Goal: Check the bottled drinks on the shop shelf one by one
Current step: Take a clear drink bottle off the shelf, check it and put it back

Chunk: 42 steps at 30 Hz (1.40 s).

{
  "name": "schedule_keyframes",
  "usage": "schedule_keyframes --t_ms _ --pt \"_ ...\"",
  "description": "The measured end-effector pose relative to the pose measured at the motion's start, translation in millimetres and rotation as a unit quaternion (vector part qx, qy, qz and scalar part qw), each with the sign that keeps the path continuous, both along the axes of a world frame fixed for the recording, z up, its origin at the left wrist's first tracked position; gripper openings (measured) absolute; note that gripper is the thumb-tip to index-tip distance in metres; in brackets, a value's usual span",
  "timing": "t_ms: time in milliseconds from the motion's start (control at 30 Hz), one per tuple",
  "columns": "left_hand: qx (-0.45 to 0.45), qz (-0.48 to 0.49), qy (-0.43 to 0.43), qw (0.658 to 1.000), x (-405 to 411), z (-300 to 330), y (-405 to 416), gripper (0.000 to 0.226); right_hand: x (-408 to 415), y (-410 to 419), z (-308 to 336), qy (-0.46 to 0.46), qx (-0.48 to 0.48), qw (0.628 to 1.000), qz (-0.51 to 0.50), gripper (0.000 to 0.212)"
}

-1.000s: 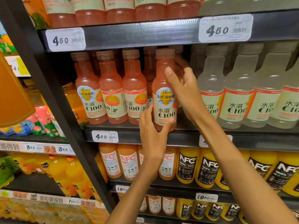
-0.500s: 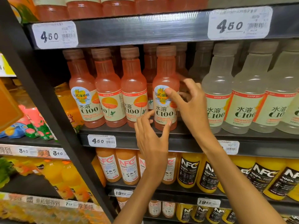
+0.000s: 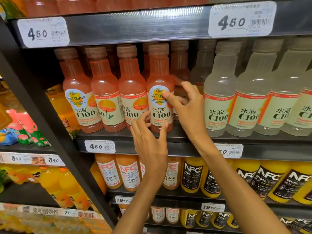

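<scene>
Head view shows the pink bottle (image 3: pixel 159 92) standing upright at the front lip of the shelf (image 3: pixel 185 147), fourth in its row and last before the clear bottles (image 3: pixel 219 98). Right hand (image 3: pixel 189 107) reaches around its right side, thumb pressed flat on the round blue sticker, the other fingers loosely curled behind and not plainly clamped on anything. Left hand (image 3: pixel 150 146) is spread below, fingers straight, one tip touching the bottle's base and others brushing its lower left edge; it grips nothing.

To do this step well, I judge the hands should steady the bottle low and turn it label-forward without nudging its close-packed neighbours, since the bottles stand touching shoulder to shoulder.

Each bottle is translucent plastic: a ribbed screw cap, a narrow neck flaring into a rounded shoulder, then a straight body wrapped in a glossy cream label. Plastic looks smooth and slightly slick. Price tags (image 3: pixel 99 146) sit in a shiny strip along the dark shelf edge. Orange juice bottles (image 3: pixel 130 173) fill the tier below.
</scene>
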<state>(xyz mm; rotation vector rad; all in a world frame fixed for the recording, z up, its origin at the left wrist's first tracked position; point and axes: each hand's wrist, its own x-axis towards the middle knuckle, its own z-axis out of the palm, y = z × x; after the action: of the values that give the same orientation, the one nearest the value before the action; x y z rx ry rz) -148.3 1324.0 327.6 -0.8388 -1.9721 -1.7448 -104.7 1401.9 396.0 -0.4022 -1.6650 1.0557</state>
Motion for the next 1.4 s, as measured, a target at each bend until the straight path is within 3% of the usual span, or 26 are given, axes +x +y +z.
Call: schedule_keyframes --t_ms 167,267,333,433,533,633,733,867,1000,1133,1267,1400 --pt "-0.018 0.009 -0.013 1.000 8 5 1 0.054 5 -4 4 -0.032 0.020 0.999 -0.003 0.022" --pt "0.004 0.001 0.028 1.000 25 4 0 0.051 26 -5 11 -0.040 0.038 0.998 -0.018 0.036" --pt "0.010 -0.064 0.065 0.996 39 5 2 0.045 47 -5 17 0.027 0.071 0.996 -0.055 0.037" --pt "-0.072 -0.199 0.048 0.976 54 14 17 0.055 74 3 26 0.071 0.130 0.976 -0.163 0.025" --pt "-0.156 -0.262 -0.001 0.952 62 23 35 0.082 85 11 32 0.039 0.161 0.952 -0.259 0.030" --pt "-0.177 -0.278 -0.024 0.944 63 31 52 0.081 83 16 34 -0.048 0.182 0.936 -0.298 0.041" --pt "-0.164 -0.254 -0.055 0.951 63 36 56 0.063 80 17 37 -0.088 0.171 0.947 -0.258 0.047" --pt "-0.107 -0.253 -0.071 0.959 64 34 37 0.056 86 11 41 -0.046 0.125 0.970 -0.205 0.059" --pt "-0.075 -0.301 -0.092 0.946 66 24 -2 0.061 97 4 45 0.003 0.005 0.999 -0.035 0.056" --pt "-0.045 -0.388 -0.143 0.909 74 16 -35 0.055 107 -6 47 -0.002 -0.104 0.982 0.159 0.031" --pt "-0.063 -0.478 -0.201 0.853 80 16 -54 0.062 108 -22 42 0.014 -0.151 0.969 0.193 0.027" --pt "-0.055 -0.502 -0.246 0.827 79 21 -71 0.050 110 -28 39 0.012 -0.185 0.958 0.219 0.030"
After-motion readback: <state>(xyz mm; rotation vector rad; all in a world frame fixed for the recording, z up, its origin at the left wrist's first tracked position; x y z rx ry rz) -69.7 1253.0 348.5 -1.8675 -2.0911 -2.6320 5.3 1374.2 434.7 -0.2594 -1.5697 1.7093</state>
